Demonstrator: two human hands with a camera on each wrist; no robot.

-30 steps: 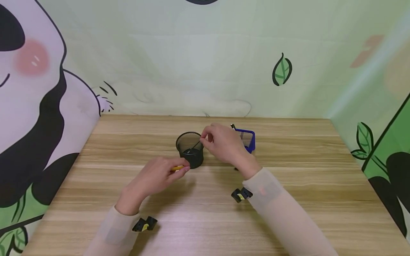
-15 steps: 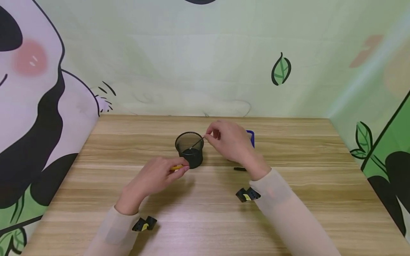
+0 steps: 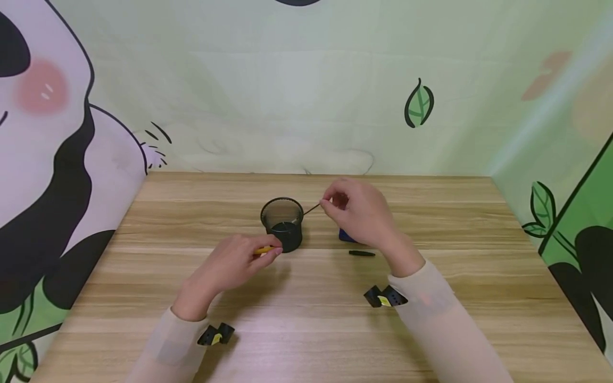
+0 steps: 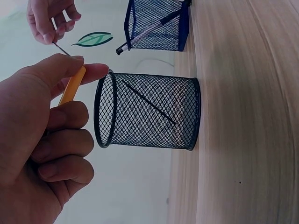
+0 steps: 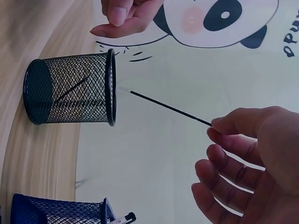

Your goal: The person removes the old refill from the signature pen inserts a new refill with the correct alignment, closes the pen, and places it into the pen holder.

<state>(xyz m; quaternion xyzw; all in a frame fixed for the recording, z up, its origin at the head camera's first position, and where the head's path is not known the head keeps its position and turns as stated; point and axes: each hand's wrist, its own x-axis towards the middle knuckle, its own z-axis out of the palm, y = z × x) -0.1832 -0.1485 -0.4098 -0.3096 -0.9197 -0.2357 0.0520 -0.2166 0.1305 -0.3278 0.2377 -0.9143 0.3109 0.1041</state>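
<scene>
A black mesh cup (image 3: 288, 240) stands upright on the table, with a dark thin stick (image 4: 149, 103) leaning inside it. My left hand (image 3: 227, 268) pinches a yellow-orange rod-like item (image 3: 264, 250) between thumb and index finger, right beside the cup's front left. To the cup's right, my right hand (image 3: 364, 213) pinches the end of a thin black stick (image 5: 168, 107) with a pale tip. In the right wrist view that tip is at the cup's mouth, close to the rim (image 5: 112, 88).
Behind my right hand is a blue mesh holder (image 3: 348, 236), mostly hidden in the head view; a pen (image 4: 149, 31) leans in it. A short black item (image 3: 362, 254) lies on the wooden table (image 3: 306, 330). A printed wall (image 3: 287, 106) rises behind the table.
My right hand has moved right, away from the cup, drawing the thin stick outward and now covering most of the blue holder. The short black item has come into view. My left hand has stayed put.
</scene>
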